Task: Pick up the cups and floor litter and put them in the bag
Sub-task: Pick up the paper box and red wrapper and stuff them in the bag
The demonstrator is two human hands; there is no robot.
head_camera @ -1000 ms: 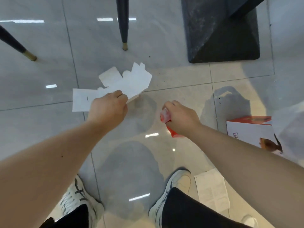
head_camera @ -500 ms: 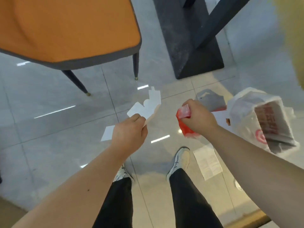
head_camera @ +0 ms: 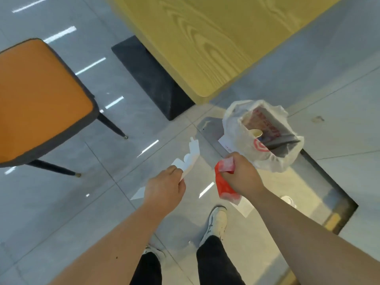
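The open-mouthed plastic bag (head_camera: 244, 138) stands on the floor ahead and to the right, just beside the right hand (head_camera: 240, 175), which is clenched on a red wrapper (head_camera: 223, 185) and is nearer than the left hand (head_camera: 164, 188), which pinches a flat white cardboard cutout (head_camera: 190, 158).

The left hand (head_camera: 164, 187) covered the middle of the white cardboard (head_camera: 190, 156), and the right hand (head_camera: 239, 174) hid much of the red wrapper (head_camera: 224, 185). The orange chair (head_camera: 41, 99) and wooden tabletop (head_camera: 216, 42) were cut by the frame edges. Print on the plastic bag (head_camera: 261, 136) was too blurred to read.
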